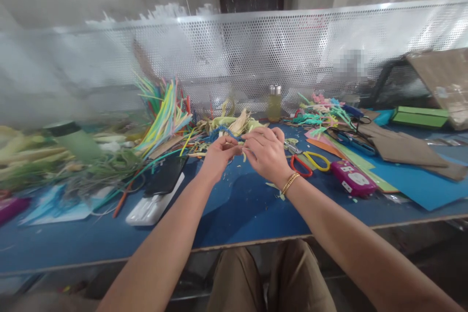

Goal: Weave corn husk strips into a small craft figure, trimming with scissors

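Over the middle of the blue table, my left hand (218,157) and my right hand (266,155) meet with their fingertips close together. Both are closed in a pinch. Whatever lies between the fingers is too small and blurred to name. Just beyond them is a pile of pale dry husks (239,122) with a blue fuzzy strand (220,131) in front, partly hidden by my fingers. Scissors with a red and a yellow handle loop (310,161) lie to the right of my right hand. Small pale scraps (272,185) are strewn under and around the hands.
Coloured pipe cleaners (164,114) fan up at back left, near a black phone (166,175) on a white case (155,204). A purple box (353,178), blue sheets (409,175) and brown cardboard (409,148) lie right. A bottle (274,103) stands by the perforated metal panel (248,58).
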Motion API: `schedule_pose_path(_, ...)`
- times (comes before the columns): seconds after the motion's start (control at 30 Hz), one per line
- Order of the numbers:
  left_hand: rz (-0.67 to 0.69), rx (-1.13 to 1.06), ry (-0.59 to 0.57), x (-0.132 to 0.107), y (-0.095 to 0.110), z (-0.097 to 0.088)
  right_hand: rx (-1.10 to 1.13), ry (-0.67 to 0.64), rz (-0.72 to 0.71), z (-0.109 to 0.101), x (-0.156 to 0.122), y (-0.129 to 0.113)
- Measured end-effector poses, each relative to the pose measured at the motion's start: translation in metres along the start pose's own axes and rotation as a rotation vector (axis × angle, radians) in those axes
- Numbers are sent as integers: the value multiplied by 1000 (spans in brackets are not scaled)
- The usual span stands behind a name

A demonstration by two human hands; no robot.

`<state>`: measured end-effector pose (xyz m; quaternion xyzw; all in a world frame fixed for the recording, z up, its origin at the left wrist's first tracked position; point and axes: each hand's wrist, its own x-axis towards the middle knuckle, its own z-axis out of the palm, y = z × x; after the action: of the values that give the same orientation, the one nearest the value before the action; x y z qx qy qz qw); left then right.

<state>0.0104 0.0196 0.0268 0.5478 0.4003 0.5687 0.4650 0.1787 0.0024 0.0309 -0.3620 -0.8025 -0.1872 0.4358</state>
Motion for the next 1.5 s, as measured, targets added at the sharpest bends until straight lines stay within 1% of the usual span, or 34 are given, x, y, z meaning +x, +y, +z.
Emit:
schedule_pose_path(0.1, 12, 48, -36, -1, 0, 0, 29, -10, 93, 4, 0, 2)
schedule_pose_path(0.17, 6, 67, -33, -1, 0, 1, 71, 10, 182, 8, -1, 4)
schedule_pose_path(0.23, -4, 69, -15, -1, -1, 2, 127, 32, 235, 11, -3, 5)
schedule_pose_path(0.4, -14, 46, 17, -1, -5, 3, 205, 54, 253, 15, -5, 3)
schedule_pose_path(0.53, -35, 21, 36, 0, -8, 4, 235, 85, 302, 15, -5, -1)
schedule_pose_path(0.77, 6, 53, 49, 1, -10, 7, 296, 32, 378, 18, -5, -3)
schedule_pose_path(0.93, 36, 71, 72, -1, -8, 8, 309, 30, 417, 20, -4, 0)
schedule_pose_path(1.1, 27, 56, 107, -2, -8, 12, 376, 40, 455, 27, -5, 5)
schedule_pose_path(1.27, 45, 78, 90, -1, -10, 10, 462, 17, 528, 30, -5, 9)
schedule_pose_path(1.5, 105, 195, 33, -2, -9, 8, 556, 16, 622, 33, -5, 13)
